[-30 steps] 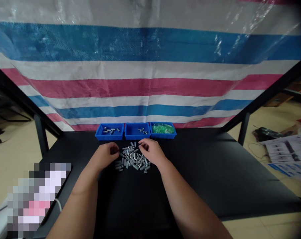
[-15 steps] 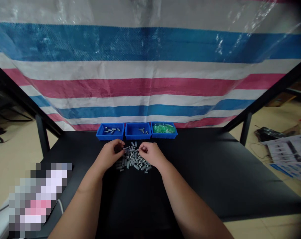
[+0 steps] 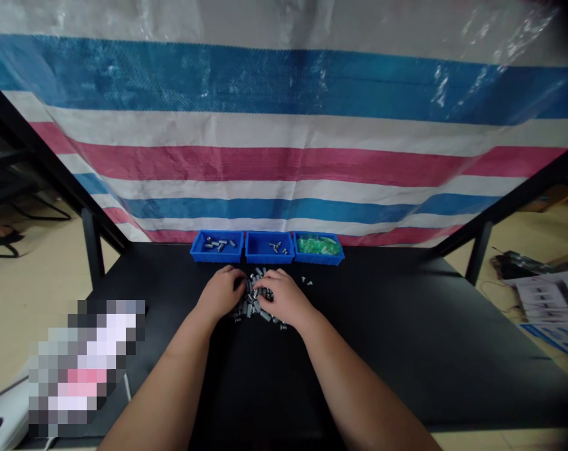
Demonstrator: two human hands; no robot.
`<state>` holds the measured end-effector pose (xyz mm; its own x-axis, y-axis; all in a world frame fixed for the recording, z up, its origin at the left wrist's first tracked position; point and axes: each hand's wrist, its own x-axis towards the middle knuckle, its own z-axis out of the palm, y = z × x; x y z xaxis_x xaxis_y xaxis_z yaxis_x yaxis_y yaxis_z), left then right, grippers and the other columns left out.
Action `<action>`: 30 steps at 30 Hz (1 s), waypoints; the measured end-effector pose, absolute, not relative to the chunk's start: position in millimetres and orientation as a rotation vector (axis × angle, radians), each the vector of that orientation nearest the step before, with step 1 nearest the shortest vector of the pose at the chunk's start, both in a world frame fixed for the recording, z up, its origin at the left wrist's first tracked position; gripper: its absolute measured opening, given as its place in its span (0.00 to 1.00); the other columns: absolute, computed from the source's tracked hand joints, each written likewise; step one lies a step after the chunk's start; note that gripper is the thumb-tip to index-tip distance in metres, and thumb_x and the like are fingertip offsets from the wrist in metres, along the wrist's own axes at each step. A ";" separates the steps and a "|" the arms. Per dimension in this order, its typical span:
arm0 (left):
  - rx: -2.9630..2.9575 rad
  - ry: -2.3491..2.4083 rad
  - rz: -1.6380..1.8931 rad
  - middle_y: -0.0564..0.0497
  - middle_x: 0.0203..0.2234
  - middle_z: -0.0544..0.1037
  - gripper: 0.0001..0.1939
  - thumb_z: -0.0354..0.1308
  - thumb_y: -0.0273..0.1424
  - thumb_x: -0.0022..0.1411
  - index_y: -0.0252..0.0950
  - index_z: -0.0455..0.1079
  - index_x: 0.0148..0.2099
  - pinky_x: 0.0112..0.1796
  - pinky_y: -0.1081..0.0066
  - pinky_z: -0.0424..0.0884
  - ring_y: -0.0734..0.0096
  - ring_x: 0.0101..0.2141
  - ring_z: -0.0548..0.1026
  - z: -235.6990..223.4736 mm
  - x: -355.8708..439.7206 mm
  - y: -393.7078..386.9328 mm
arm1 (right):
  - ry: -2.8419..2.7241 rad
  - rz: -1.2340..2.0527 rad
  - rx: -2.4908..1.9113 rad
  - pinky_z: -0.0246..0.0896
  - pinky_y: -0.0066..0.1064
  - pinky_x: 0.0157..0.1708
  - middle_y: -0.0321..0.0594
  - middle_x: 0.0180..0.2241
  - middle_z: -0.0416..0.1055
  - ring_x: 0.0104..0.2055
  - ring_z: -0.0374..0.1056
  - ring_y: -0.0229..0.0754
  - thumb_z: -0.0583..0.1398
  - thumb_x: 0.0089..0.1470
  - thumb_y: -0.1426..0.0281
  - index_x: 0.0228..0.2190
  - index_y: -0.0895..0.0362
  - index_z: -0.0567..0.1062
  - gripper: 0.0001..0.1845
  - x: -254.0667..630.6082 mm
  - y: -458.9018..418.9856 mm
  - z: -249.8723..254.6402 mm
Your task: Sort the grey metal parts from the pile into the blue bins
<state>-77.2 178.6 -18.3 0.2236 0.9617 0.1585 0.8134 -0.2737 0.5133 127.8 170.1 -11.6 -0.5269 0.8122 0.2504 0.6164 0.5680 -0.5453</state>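
Observation:
A heap of small grey metal parts (image 3: 254, 300) lies on the black table (image 3: 406, 326). My left hand (image 3: 222, 292) rests on the heap's left side with its fingers curled down into the parts. My right hand (image 3: 284, 297) covers the heap's right side, fingers bent onto the parts. The two hands nearly meet over the heap. What either hand grips is hidden. A couple of stray parts (image 3: 307, 281) lie just right of my right hand.
Three blue trays stand in a row behind the heap: the left tray (image 3: 216, 247) and middle tray (image 3: 269, 247) hold a few metal parts, the right tray (image 3: 318, 248) holds green pieces. A striped tarp (image 3: 284, 156) hangs behind. Black frame posts (image 3: 92, 250) flank the table.
Both hands have closed in over the heap from its sides, covering most of it. A couple of parts now lie apart at the right. The camera has shifted slightly.

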 end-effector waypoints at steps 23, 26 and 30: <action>1.881 1.677 1.072 0.47 0.37 0.81 0.13 0.57 0.38 0.62 0.37 0.76 0.44 0.40 0.66 0.74 0.64 0.36 0.79 -14.4 -91.6 183.4 | -2.031 0.588 -1.598 0.65 0.30 0.38 0.41 0.38 0.73 0.33 0.69 0.38 0.63 0.49 0.78 0.43 0.55 0.80 0.18 197.8 195.2 -22.1; 1.688 1.860 1.361 0.47 0.37 0.82 0.15 0.57 0.41 0.63 0.35 0.75 0.45 0.41 0.67 0.75 0.65 0.36 0.80 -8.4 -93.5 191.1 | -2.065 0.616 -1.545 0.65 0.30 0.36 0.40 0.37 0.73 0.34 0.69 0.38 0.65 0.49 0.75 0.41 0.54 0.81 0.15 197.1 194.3 -23.6; 1.836 1.951 1.517 0.44 0.52 0.78 0.15 0.55 0.35 0.65 0.36 0.74 0.50 0.54 0.63 0.70 0.61 0.53 0.75 -1.2 -91.9 197.5 | -2.074 0.624 -1.518 0.64 0.29 0.36 0.40 0.37 0.72 0.33 0.69 0.37 0.65 0.51 0.74 0.37 0.54 0.82 0.10 196.3 194.2 -25.8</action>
<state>-91.9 197.5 -1.2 -0.2873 0.7860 0.5474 0.7245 -0.1955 0.6610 196.3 194.2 -25.8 -0.2601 0.9582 0.1194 0.7335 0.2765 -0.6209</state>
